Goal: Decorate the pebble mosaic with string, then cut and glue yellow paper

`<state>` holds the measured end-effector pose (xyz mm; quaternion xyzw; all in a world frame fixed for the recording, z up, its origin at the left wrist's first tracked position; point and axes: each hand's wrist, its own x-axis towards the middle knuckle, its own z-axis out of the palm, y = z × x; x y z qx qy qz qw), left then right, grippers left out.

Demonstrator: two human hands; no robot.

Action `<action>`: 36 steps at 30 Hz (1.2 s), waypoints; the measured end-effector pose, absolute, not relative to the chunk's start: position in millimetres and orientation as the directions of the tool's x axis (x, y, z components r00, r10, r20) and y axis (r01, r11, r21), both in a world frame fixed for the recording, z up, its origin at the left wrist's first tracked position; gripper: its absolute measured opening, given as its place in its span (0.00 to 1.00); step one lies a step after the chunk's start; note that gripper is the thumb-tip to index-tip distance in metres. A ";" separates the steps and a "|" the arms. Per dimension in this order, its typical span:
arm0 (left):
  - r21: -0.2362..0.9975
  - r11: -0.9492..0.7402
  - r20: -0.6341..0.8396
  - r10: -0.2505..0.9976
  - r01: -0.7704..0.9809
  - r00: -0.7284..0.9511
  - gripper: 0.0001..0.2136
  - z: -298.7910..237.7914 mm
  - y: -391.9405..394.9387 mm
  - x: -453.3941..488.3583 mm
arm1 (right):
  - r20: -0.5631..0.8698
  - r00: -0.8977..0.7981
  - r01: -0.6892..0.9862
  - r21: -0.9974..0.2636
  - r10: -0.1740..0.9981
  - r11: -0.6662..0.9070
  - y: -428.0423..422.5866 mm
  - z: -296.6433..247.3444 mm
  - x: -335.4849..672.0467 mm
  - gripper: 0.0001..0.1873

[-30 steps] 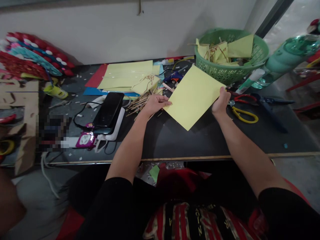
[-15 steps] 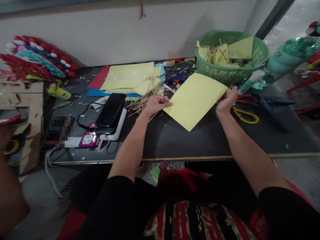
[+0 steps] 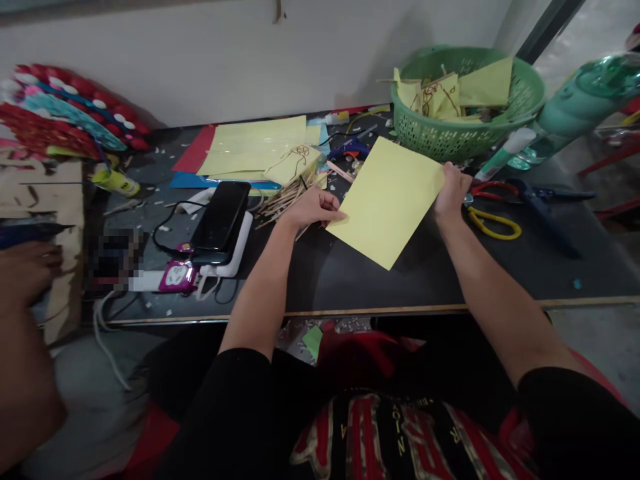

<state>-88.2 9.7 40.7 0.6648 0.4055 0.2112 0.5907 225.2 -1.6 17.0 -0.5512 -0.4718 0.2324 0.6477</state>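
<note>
A yellow paper sheet [image 3: 387,200] lies tilted over the black table [image 3: 450,280], just in front of me. My left hand [image 3: 313,205] pinches its left corner, fingers closed on the edge. My right hand [image 3: 451,191] grips the sheet's right corner. A bundle of thin wooden sticks [image 3: 285,197] lies just behind my left hand. Yellow-handled scissors [image 3: 493,223] and red-handled scissors [image 3: 487,191] lie right of my right hand.
A green basket [image 3: 465,130] with yellow paper scraps stands at the back right. Yellow, red and blue sheets [image 3: 255,150] lie at the back. A black phone on a white power bank [image 3: 220,223] sits left. Another person's hand [image 3: 23,273] shows at far left.
The sheet has turned a little and its near corner has come slightly toward me. My right hand has shifted along the right corner. A person's hand has come into view at far left.
</note>
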 end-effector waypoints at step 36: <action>1.000 -0.009 0.001 0.920 0.019 0.391 0.17 39.9 -4.9 -58.4 | -0.106 -0.136 -0.182 -0.975 0.985 -0.130 -24.1 39.3 202.5 0.16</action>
